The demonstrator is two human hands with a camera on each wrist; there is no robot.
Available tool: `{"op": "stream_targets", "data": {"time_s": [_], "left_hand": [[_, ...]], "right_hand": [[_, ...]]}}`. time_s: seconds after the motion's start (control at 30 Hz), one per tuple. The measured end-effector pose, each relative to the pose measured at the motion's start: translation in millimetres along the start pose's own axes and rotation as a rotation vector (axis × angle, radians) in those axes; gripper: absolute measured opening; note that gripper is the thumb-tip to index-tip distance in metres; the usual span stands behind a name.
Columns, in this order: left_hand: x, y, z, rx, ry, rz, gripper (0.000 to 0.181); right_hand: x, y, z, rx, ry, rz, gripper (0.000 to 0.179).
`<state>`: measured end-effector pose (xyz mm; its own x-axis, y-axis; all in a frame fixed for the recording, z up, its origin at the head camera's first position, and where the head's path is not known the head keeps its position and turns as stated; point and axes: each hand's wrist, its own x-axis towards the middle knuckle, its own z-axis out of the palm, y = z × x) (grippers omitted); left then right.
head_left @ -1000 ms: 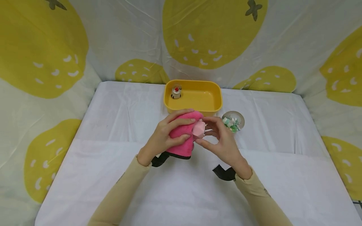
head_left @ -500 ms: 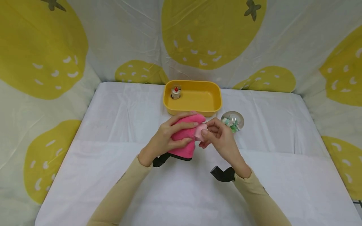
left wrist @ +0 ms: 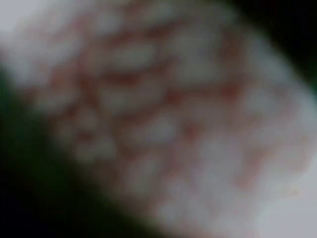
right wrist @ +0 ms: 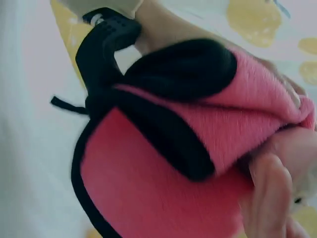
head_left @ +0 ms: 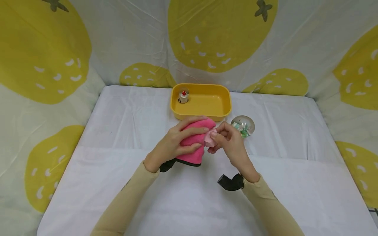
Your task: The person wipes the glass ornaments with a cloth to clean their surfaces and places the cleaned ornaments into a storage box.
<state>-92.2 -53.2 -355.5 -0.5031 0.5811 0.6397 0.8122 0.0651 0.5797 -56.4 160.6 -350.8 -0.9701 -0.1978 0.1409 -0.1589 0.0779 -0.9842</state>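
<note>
My left hand (head_left: 171,142) grips a pink cloth with black edging (head_left: 193,158) above the middle of the table. From its folds sticks out a pale pink faceted object (head_left: 209,141), the rest of it covered. My right hand (head_left: 234,149) pinches that object's exposed side between thumb and fingers. The right wrist view shows the cloth (right wrist: 158,173) hanging in folds; at lower right, right-hand fingers (right wrist: 271,198) press on the pale object, beside a cream part with a black dot (right wrist: 298,200). The left wrist view is too close and blurred to read.
Behind the hands stands a yellow tray (head_left: 229,108), with a small white figure with a red top (head_left: 183,97) in its left corner. A clear snow globe (head_left: 248,123) lies right of the tray. White cloth (head_left: 118,183) covers the table; a lemon-print curtain (head_left: 109,39) surrounds it.
My right fingers, spread around the pale pink object a second ago, have closed into a pinch on it. The cloth and object have shifted slightly right and towards me.
</note>
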Motion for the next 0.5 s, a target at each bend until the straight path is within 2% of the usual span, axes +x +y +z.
{"op": "stream_targets", "data": {"time_s": [0.03,0.1,0.23,0.3,0.33,0.4,0.5], "left_hand": [[0.2,-0.3,0.2,-0.005,0.005,-0.003,0.038],[0.2,-1.5,0.0,-0.028,0.029,-0.019,0.037],[1.1,-4.6,-2.7,-0.082,0.074,-0.060,0.037],[1.6,-5.3,-3.9,-0.096,0.070,-0.069,0.042],[1.8,-5.2,-4.1,-0.091,0.063,-0.066,0.044],[1.6,-4.2,-4.1,-0.071,0.042,-0.054,0.045],[2.2,-0.9,-3.1,-0.024,0.009,-0.025,0.039]], "right_hand": [[0.6,-1.0,-0.4,0.002,-0.010,0.023,0.019],[1.8,-3.1,-1.6,-0.074,-0.039,-0.010,0.024],[4.6,-3.8,-3.9,-0.258,-0.073,-0.230,0.051],[5.6,-2.9,-4.5,-0.293,-0.069,-0.320,0.059],[5.5,-2.5,-4.6,-0.296,-0.055,-0.344,0.057],[5.0,-1.3,-4.3,-0.281,-0.024,-0.330,0.049],[2.9,-0.5,-2.8,-0.158,-0.016,-0.172,0.030]]}}
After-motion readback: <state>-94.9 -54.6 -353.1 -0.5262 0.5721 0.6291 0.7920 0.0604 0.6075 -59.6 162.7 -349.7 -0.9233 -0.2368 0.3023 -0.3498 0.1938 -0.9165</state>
